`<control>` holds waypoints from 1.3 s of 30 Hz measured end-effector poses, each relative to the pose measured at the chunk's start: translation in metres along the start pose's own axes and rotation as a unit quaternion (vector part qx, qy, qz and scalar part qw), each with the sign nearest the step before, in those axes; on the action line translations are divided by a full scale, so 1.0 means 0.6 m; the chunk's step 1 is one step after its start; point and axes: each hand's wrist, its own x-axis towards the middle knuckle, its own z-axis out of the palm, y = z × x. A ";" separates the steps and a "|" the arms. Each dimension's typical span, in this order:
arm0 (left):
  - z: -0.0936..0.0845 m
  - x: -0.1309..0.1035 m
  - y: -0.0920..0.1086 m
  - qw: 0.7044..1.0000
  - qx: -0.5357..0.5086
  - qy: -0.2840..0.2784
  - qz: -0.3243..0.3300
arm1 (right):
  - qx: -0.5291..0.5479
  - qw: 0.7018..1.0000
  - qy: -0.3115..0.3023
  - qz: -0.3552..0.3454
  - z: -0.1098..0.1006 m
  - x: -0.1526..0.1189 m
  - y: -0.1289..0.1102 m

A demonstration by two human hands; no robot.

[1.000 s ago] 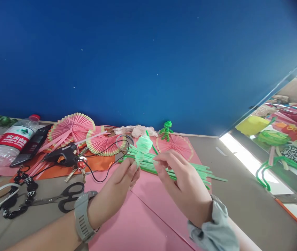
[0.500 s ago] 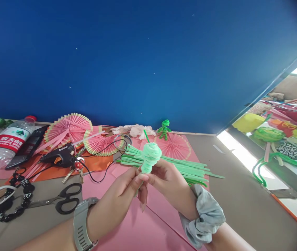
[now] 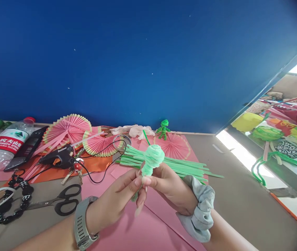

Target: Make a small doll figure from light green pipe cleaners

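Note:
Both hands hold a pale green figure (image 3: 153, 158) of wound pipe cleaner, with a wide round top and a narrower lower part. My left hand (image 3: 121, 195) has its thumb and fingers closed on the lower end. Pressed against the same end from the right is my right hand (image 3: 168, 186), its thumb touching the figure. A darker green stem (image 3: 146, 137) sticks up behind the round top. Beyond the hands lies a bundle of light green pipe cleaners (image 3: 185, 167) on pink paper (image 3: 138, 233). A small green figure (image 3: 163, 129) stands near the blue wall.
Pink pleated fans (image 3: 67, 134) lie at the back left, near a plastic bottle (image 3: 9, 141). A black glue gun (image 3: 59, 156), keys (image 3: 78, 166), scissors (image 3: 66, 200) and a black bead string (image 3: 26, 195) are left of my hands. Coloured crafts (image 3: 284, 136) appear at far right.
The wound figure has shifted slightly right and down and leans more to the right. My right wrist has moved a little left. Both hands keep their hold.

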 end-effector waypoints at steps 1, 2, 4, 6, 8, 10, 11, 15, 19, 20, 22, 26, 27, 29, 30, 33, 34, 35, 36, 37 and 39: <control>-0.001 -0.001 0.000 1.000 -0.008 -0.009 0.000 | 0.007 1.000 -0.004 0.001 0.000 0.000 0.000; -0.001 -0.001 0.000 1.000 -0.015 -0.016 0.000 | 0.010 1.000 -0.003 -0.001 -0.001 -0.001 0.000; -0.001 -0.002 -0.003 0.999 -0.033 -0.020 -0.003 | 0.010 1.000 -0.001 -0.006 -0.002 -0.001 0.001; -0.001 -0.002 -0.006 0.998 -0.051 -0.025 -0.005 | 0.011 1.000 -0.004 -0.009 -0.003 -0.002 0.002; 0.000 -0.001 -0.007 0.997 -0.067 -0.027 -0.007 | 0.017 1.000 -0.006 -0.008 -0.002 -0.003 0.003; 0.000 -0.001 -0.007 0.997 -0.074 -0.030 -0.008 | 0.027 1.000 -0.005 -0.006 -0.001 -0.004 0.004; 0.000 0.000 -0.007 0.997 -0.072 -0.030 -0.007 | 0.031 0.999 -0.005 -0.005 0.000 -0.004 0.004; -0.002 0.002 -0.007 0.999 -0.036 -0.013 0.008 | 0.039 0.999 -0.025 -0.002 0.000 -0.004 0.003; 0.002 0.004 -0.014 0.999 -0.005 0.025 0.029 | 0.007 0.999 -0.032 -0.006 -0.012 -0.003 0.006; 0.003 0.005 -0.017 0.999 0.002 0.039 0.029 | -0.008 1.000 -0.012 -0.014 -0.017 -0.002 0.010; 0.005 0.005 -0.023 0.997 0.021 0.077 0.021 | -0.037 0.998 0.040 -0.033 -0.027 0.001 0.020; 0.001 0.008 -0.037 0.991 0.059 0.117 0.006 | -0.030 0.997 0.052 -0.040 -0.040 0.012 0.054; -0.001 0.009 -0.042 0.991 0.066 0.117 0.006 | -0.016 0.998 0.042 -0.037 -0.042 0.014 0.063; -0.003 0.011 -0.051 0.990 0.075 0.116 0.000 | 0.013 0.999 0.037 -0.034 -0.042 0.019 0.078; -0.003 0.012 -0.056 0.990 0.076 0.120 -0.004 | 0.026 0.998 0.045 -0.036 -0.042 0.020 0.084; 0.001 0.011 -0.068 0.990 0.058 0.129 -0.014 | 0.040 0.994 0.089 -0.045 -0.039 0.023 0.095; 0.002 0.010 -0.071 0.990 0.049 0.130 -0.016 | 0.039 0.993 0.104 -0.047 -0.038 0.024 0.098; 0.003 0.010 -0.075 0.990 0.039 0.133 -0.018 | 0.036 0.992 0.115 -0.046 -0.036 0.024 0.100; 0.003 0.011 -0.078 0.990 0.029 0.137 -0.019 | 0.034 0.992 0.116 -0.041 -0.034 0.024 0.103; 0.003 0.011 -0.081 0.989 0.020 0.143 -0.020 | 0.031 0.993 0.107 -0.031 -0.033 0.024 0.105; 0.000 0.014 -0.085 0.988 0.005 0.156 -0.021 | 0.011 0.996 0.085 -0.012 -0.029 0.025 0.108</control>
